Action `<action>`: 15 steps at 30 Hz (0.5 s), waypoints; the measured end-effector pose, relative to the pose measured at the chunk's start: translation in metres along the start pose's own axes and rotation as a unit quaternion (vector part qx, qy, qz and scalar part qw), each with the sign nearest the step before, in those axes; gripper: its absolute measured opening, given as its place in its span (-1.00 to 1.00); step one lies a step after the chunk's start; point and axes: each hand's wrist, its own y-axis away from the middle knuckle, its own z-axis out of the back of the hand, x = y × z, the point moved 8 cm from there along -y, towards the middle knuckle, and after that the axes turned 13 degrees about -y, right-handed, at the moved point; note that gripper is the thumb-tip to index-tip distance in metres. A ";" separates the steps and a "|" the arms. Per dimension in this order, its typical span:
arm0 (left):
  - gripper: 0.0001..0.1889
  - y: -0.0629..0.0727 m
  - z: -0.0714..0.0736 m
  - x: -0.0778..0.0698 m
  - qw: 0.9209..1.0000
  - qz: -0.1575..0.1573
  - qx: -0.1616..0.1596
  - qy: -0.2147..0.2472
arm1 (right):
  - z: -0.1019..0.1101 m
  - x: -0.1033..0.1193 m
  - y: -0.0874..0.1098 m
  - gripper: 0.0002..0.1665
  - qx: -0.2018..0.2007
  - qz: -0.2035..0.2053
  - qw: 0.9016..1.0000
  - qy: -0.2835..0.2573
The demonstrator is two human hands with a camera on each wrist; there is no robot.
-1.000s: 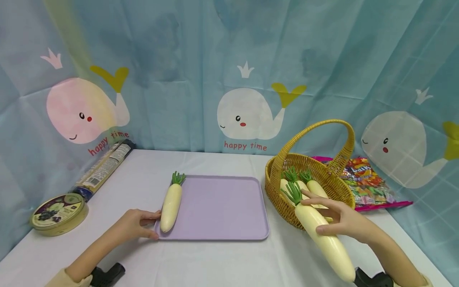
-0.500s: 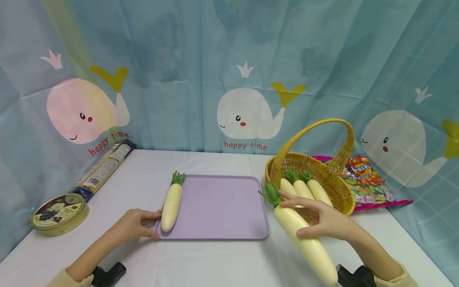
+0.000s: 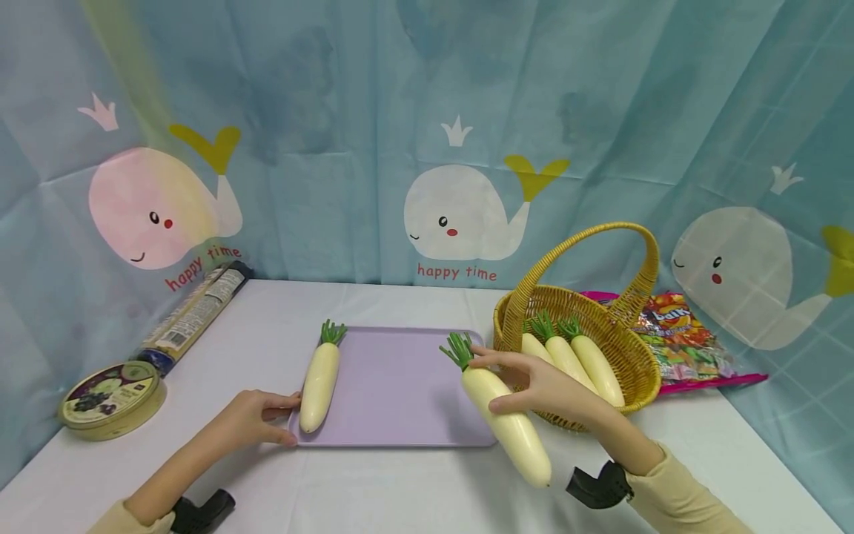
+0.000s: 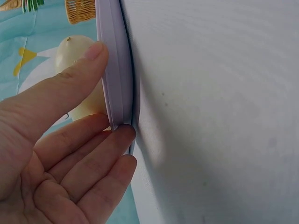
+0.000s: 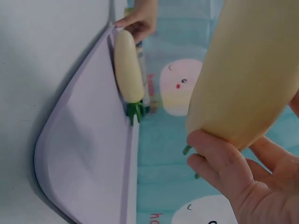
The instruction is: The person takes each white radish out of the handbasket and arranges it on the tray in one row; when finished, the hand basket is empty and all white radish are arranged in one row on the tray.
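Note:
My right hand (image 3: 547, 386) grips a white radish (image 3: 510, 423) near its leafy green top, holding it in the air over the right edge of a lilac tray (image 3: 400, 386). The radish slants, leaves toward the back left and tip toward the front right. At the tray's front left corner, my left hand (image 3: 247, 419) holds the rim; in the left wrist view its thumb (image 4: 96, 51) lies on one side of the edge with the fingertips by the corner. Another white radish (image 3: 319, 389) lies along the tray's left side, leaves pointing back.
Right of the tray stands a yellow wicker basket (image 3: 630, 341) with a tall handle, holding several radishes (image 3: 597, 363). A colourful candy bag (image 3: 687, 345) lies behind it. On the left are a round tin (image 3: 110, 400) and a long printed tube (image 3: 193, 315). A whale-print curtain (image 3: 320, 222) hangs behind.
My right hand has carried the radish leftward from in front of the basket to over the tray's right edge. The left hand, tray and other radish have stayed in place.

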 end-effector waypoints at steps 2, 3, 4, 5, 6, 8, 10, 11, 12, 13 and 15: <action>-0.27 0.000 0.000 0.000 1.000 0.000 0.001 0.001 | 0.003 -0.007 -0.007 -0.40 -0.019 -0.015 1.000 0.007; -0.27 0.000 0.000 0.000 1.000 0.000 0.002 0.001 | 0.005 -0.009 -0.011 -0.39 -0.027 -0.021 0.999 0.010; -0.27 0.000 -0.001 0.000 1.000 0.001 0.002 0.001 | 0.006 -0.012 -0.015 -0.38 -0.036 -0.026 0.999 0.016; -0.27 0.000 -0.001 0.000 1.000 0.002 0.002 -0.001 | 0.008 -0.014 -0.019 -0.36 -0.043 -0.027 0.998 0.022; -0.27 0.000 -0.001 0.000 1.000 0.005 0.003 0.000 | 0.009 -0.015 -0.022 -0.36 -0.048 -0.026 0.998 0.029; -0.27 0.000 -0.002 0.000 1.000 0.006 0.002 -0.002 | 0.010 -0.016 -0.030 -0.36 -0.054 -0.019 0.997 0.044; -0.27 0.000 -0.001 0.001 1.000 0.005 0.000 -0.003 | 0.012 -0.016 -0.038 -0.36 -0.062 -0.010 0.996 0.062; -0.27 0.000 -0.001 0.001 1.000 0.003 0.000 -0.002 | 0.013 -0.016 -0.041 -0.36 -0.068 -0.007 0.995 0.070; -0.27 0.000 -0.001 0.001 1.000 0.001 0.001 0.001 | 0.013 -0.016 -0.045 -0.36 -0.071 -0.003 0.995 0.075; -0.26 -0.001 -0.001 0.001 1.000 -0.003 0.001 0.000 | 0.011 -0.012 -0.047 -0.36 -0.074 0.000 0.994 0.077; -0.26 -0.001 -0.001 0.001 1.000 -0.005 0.002 0.005 | 0.011 -0.013 -0.054 -0.35 -0.078 0.002 0.994 0.082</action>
